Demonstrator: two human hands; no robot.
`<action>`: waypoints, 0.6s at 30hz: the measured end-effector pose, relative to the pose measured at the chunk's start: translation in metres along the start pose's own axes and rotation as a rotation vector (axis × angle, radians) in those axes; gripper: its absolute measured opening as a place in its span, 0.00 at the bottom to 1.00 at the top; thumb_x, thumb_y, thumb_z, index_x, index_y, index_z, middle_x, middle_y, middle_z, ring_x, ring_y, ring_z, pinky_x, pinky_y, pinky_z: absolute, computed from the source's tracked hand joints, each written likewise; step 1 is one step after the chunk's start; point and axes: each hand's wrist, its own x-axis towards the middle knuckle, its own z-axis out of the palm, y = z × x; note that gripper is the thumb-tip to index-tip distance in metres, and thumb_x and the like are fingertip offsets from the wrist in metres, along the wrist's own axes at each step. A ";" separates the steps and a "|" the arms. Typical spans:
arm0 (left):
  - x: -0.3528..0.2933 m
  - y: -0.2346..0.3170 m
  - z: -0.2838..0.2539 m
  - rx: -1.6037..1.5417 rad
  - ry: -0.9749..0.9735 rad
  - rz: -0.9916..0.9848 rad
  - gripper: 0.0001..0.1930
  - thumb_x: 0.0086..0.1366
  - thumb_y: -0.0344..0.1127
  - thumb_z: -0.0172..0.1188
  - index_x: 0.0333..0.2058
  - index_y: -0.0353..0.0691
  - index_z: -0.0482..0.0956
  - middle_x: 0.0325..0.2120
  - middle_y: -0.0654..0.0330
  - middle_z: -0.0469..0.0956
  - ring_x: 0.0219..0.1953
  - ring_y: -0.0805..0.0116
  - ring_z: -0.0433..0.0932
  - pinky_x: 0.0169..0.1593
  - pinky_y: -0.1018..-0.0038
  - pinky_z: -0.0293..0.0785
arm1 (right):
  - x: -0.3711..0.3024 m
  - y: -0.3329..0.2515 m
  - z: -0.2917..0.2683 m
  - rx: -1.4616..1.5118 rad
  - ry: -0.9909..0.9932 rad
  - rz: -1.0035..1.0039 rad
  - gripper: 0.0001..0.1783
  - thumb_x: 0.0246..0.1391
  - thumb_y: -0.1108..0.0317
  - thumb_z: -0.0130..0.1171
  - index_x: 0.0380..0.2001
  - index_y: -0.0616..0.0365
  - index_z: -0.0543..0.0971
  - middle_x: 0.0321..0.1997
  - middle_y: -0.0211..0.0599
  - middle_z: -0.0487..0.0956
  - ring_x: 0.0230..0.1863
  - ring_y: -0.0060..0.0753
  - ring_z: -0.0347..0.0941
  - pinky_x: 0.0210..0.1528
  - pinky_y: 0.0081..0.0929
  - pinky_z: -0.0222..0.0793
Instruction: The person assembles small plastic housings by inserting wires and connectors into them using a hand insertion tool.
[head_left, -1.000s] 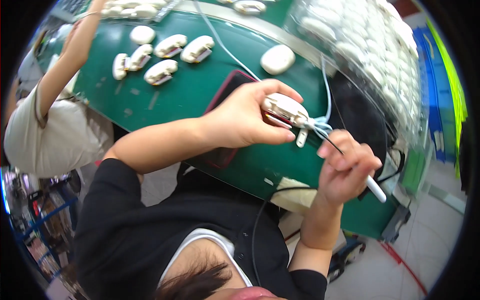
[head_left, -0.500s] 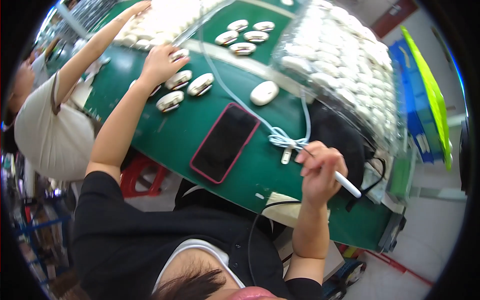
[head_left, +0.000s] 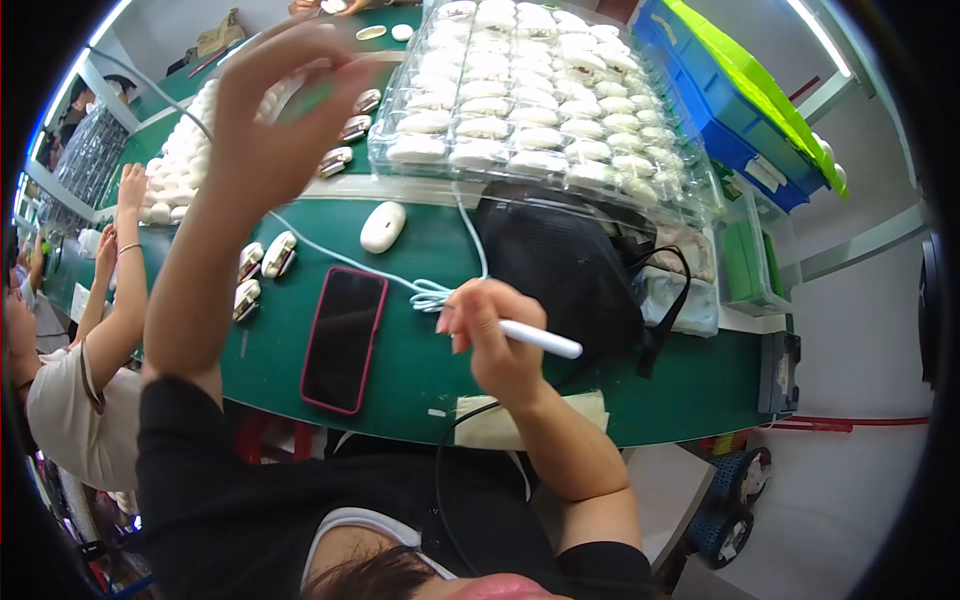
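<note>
My left hand (head_left: 275, 125) is raised over the table, blurred by motion. Its fingers curve with a gap to the thumb, and nothing shows in them. Beneath and beside that arm lie several white oval shells with shiny sides (head_left: 279, 255). In my right hand (head_left: 500, 335) is a white pen-like tool (head_left: 545, 340), its handle pointing to the right and its tip hidden. A coiled light-blue cable (head_left: 430, 295) lies just left of that hand. Farther back sits a plain white oval shell (head_left: 383, 227). A phone in a pink case (head_left: 343, 340) lies between my arms.
Clear plastic trays of white oval pieces (head_left: 535, 135) stand at the back. A black bag (head_left: 560, 270) lies right of my right hand. Blue crates (head_left: 720, 110) stand at the far right. Another person (head_left: 90, 400) works on the left. A beige cloth (head_left: 590, 415) hangs at the near edge.
My left hand has left the group of shells and lifted toward me; the shell at its fingers is no longer seen there. My right hand still holds the tool. The view has turned right.
</note>
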 end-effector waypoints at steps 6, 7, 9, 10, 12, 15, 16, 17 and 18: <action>0.113 -0.097 0.211 0.350 -0.532 0.068 0.14 0.56 0.37 0.64 0.42 0.41 0.79 0.38 0.56 0.79 0.39 0.59 0.78 0.45 0.67 0.73 | 0.004 -0.003 0.012 -0.074 0.022 -0.053 0.16 0.57 0.70 0.58 0.17 0.62 0.73 0.15 0.39 0.69 0.16 0.34 0.64 0.20 0.29 0.59; 0.124 -0.111 0.235 0.348 -0.599 0.022 0.18 0.54 0.37 0.65 0.45 0.43 0.78 0.42 0.53 0.78 0.43 0.51 0.78 0.48 0.60 0.73 | 0.005 -0.003 0.012 -0.082 0.026 -0.064 0.15 0.57 0.71 0.58 0.17 0.63 0.73 0.15 0.40 0.69 0.16 0.36 0.64 0.21 0.30 0.59; 0.137 -0.129 0.283 0.378 -0.626 -0.009 0.17 0.53 0.35 0.65 0.43 0.41 0.79 0.41 0.51 0.79 0.43 0.51 0.78 0.47 0.60 0.73 | 0.009 -0.003 0.008 -0.110 0.035 -0.130 0.14 0.55 0.71 0.60 0.18 0.63 0.73 0.16 0.41 0.69 0.17 0.39 0.65 0.22 0.31 0.60; 0.145 -0.138 0.302 0.359 -0.633 0.005 0.17 0.53 0.35 0.65 0.43 0.41 0.79 0.41 0.51 0.79 0.43 0.51 0.78 0.47 0.60 0.73 | 0.009 -0.004 0.007 -0.102 0.041 -0.130 0.13 0.55 0.71 0.60 0.18 0.63 0.73 0.16 0.41 0.69 0.17 0.39 0.65 0.22 0.31 0.60; 0.156 -0.158 0.321 0.599 -0.826 0.030 0.15 0.52 0.32 0.64 0.40 0.37 0.79 0.40 0.47 0.79 0.43 0.51 0.78 0.47 0.60 0.74 | 0.011 -0.004 0.007 -0.099 0.032 -0.132 0.13 0.55 0.70 0.60 0.19 0.63 0.73 0.16 0.41 0.69 0.17 0.40 0.65 0.22 0.31 0.59; 0.163 -0.147 0.335 0.667 -0.943 -0.012 0.13 0.52 0.30 0.62 0.38 0.34 0.79 0.37 0.45 0.79 0.43 0.50 0.78 0.45 0.61 0.74 | 0.011 -0.006 0.003 -0.076 0.062 -0.096 0.14 0.55 0.70 0.60 0.18 0.63 0.73 0.16 0.41 0.69 0.17 0.39 0.65 0.22 0.31 0.59; 0.161 -0.146 0.334 0.691 -0.913 0.067 0.12 0.53 0.28 0.60 0.38 0.34 0.78 0.36 0.46 0.79 0.40 0.49 0.79 0.44 0.60 0.75 | 0.012 -0.005 0.003 -0.065 0.057 -0.099 0.14 0.56 0.70 0.59 0.18 0.63 0.72 0.15 0.41 0.69 0.16 0.40 0.64 0.21 0.31 0.58; 0.161 -0.146 0.328 0.691 -0.912 0.064 0.12 0.53 0.28 0.60 0.38 0.34 0.78 0.36 0.46 0.79 0.40 0.49 0.79 0.44 0.60 0.75 | 0.012 -0.005 0.003 -0.065 0.055 -0.098 0.14 0.56 0.70 0.59 0.18 0.63 0.72 0.15 0.41 0.69 0.16 0.40 0.64 0.21 0.31 0.58; 0.161 -0.147 0.320 0.606 -0.822 0.067 0.12 0.53 0.27 0.59 0.38 0.33 0.78 0.36 0.45 0.79 0.39 0.48 0.79 0.43 0.60 0.75 | 0.013 -0.004 0.003 -0.059 0.066 -0.065 0.15 0.56 0.70 0.58 0.18 0.63 0.72 0.15 0.41 0.68 0.16 0.39 0.64 0.21 0.31 0.58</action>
